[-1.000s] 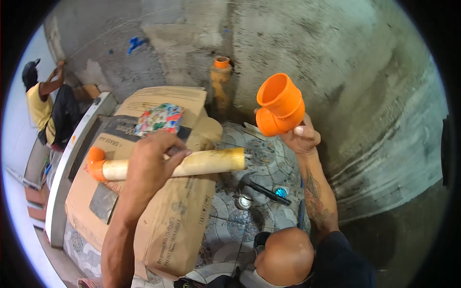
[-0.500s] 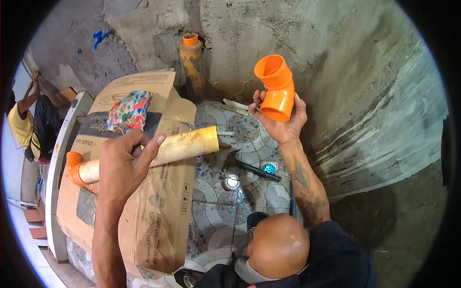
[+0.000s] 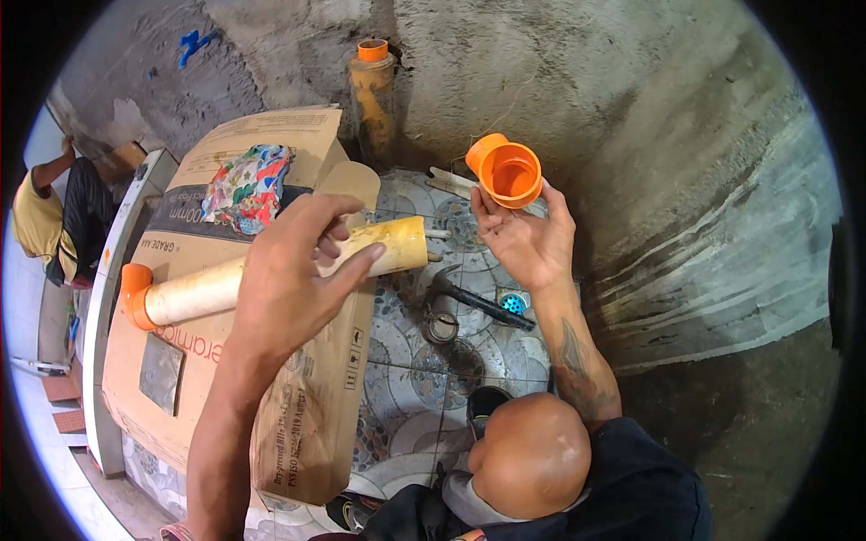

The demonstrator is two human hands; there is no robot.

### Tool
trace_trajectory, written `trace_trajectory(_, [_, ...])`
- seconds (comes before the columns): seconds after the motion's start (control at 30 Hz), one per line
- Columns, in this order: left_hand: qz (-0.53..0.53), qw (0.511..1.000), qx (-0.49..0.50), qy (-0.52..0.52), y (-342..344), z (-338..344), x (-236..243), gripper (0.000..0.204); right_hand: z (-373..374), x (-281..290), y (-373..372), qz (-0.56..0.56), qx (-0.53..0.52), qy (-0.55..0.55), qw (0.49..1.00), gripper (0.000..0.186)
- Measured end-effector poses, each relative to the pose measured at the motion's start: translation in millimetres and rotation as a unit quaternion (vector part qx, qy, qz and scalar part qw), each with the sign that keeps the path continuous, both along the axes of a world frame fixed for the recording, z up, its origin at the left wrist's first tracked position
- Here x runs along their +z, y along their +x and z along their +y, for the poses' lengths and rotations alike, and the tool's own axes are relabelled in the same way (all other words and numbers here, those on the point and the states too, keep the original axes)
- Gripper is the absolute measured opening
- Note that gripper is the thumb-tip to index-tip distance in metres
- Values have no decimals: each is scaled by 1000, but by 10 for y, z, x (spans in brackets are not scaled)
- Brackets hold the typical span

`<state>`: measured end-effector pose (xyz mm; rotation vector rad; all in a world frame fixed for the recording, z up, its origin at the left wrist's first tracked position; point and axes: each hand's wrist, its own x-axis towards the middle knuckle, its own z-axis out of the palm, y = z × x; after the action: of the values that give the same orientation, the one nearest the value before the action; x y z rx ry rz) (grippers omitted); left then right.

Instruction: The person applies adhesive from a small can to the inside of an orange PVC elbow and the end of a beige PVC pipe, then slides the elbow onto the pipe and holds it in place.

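My left hand (image 3: 302,261) is over a cream pipe (image 3: 203,288), fingers loosely bent and apart. An orange elbow (image 3: 135,298) caps the pipe's left end, above the cardboard (image 3: 180,401). A bald co-worker (image 3: 532,460) in dark clothing is below centre; their raised, tattooed right arm (image 3: 582,361) ends in a hand (image 3: 523,243) holding an orange bent fitting (image 3: 501,167), one opening facing up at me. My right hand is not in view. A colourful crumpled pad (image 3: 248,189) lies on the cardboard.
An upright pipe (image 3: 370,104) with orange collar stands at the rough wall (image 3: 631,90). A hammer (image 3: 483,302), metal ring (image 3: 442,326) and blue drain (image 3: 514,307) are on the tiled floor (image 3: 406,397). A yellow-shirted person (image 3: 41,225) crouches far left behind a white ledge.
My left hand has loosened from the pipe and risen slightly. The co-worker has turned the orange fitting so an opening faces upward. The view has shifted, with the upright pipe higher in frame.
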<state>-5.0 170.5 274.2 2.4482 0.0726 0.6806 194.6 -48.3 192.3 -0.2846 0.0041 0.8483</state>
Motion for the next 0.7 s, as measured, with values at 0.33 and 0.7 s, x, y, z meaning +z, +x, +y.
trace_trajectory(0.33, [-126, 989, -13, -71, 473, -438, -54, 82, 87, 369, -398, 66, 59, 91, 992, 69])
trace_trajectory(0.7, [-182, 967, -33, -176, 634, -553, 122, 64, 65, 541, -448, -230, 95, -55, 967, 63])
